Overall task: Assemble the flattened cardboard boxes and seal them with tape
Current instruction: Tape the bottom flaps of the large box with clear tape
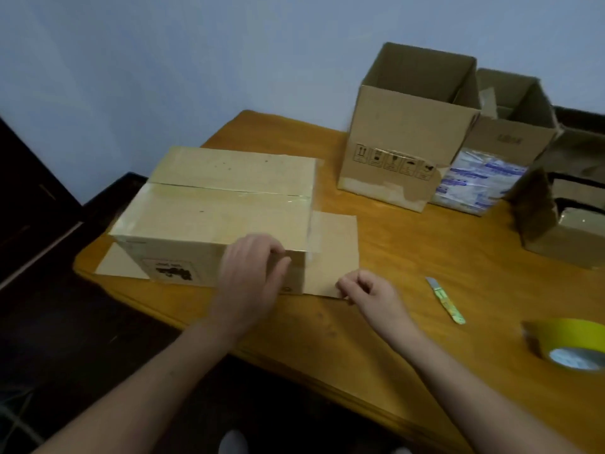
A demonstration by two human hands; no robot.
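Left hand (pixel 252 273) gripped the box (pixel 212 198) at its near edge; right hand (pixel 366 290) pinched the flap (pixel 334 247), flat just right of it.

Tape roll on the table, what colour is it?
The tape roll is yellow, clearest in the head view.

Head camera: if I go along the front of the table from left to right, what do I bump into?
Taped box → right hand, pinching the cardboard flap → small knife → yellow tape roll. The left hand overlaps the box, so it is skipped.
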